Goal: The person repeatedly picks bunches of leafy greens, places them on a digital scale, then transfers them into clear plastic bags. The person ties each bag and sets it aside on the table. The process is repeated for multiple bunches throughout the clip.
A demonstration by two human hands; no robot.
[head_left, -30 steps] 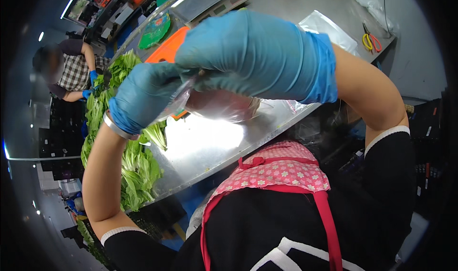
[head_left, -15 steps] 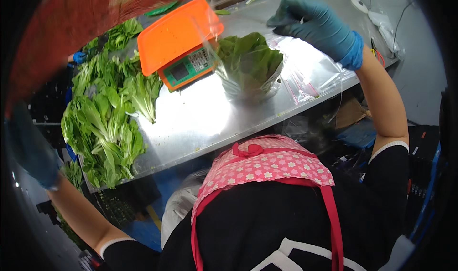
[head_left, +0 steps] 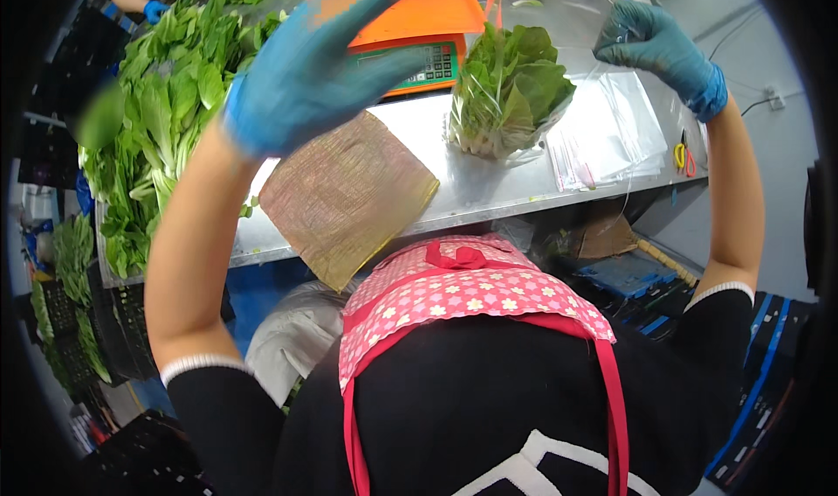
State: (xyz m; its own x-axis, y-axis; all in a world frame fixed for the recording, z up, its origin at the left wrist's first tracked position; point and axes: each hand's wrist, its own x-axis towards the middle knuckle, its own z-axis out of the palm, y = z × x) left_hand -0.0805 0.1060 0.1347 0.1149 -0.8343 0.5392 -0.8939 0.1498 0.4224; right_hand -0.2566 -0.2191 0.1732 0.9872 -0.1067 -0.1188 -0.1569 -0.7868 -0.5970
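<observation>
My left hand [head_left: 323, 68], in a blue-green glove, is blurred above the scale, its fingers spread and holding nothing I can see. Below it a brownish, crinkled square sheet [head_left: 349, 195] covers part of the metal table and hangs past its near edge. Leafy greens [head_left: 515, 86] stand in a clear plastic bag [head_left: 497, 147] beside the orange scale [head_left: 428, 20]. To the right of the bag, my gloved right hand [head_left: 659, 51] is raised with fingers curled toward the thumb; what they hold, if anything, cannot be made out.
A heap of loose greens [head_left: 161, 121] covers the table's left side. Flat clear bags [head_left: 602, 134] lie at the right, near scissors [head_left: 685, 157] with coloured handles. Another person's blue-gloved hand [head_left: 154, 11] shows far left. Dark crates [head_left: 131, 321] stand below the table's left end.
My left hand has swung from the far left up over the scale. A reddish blur at upper left is gone; the brownish sheet now shows near the table edge. The whole view has shifted.
</observation>
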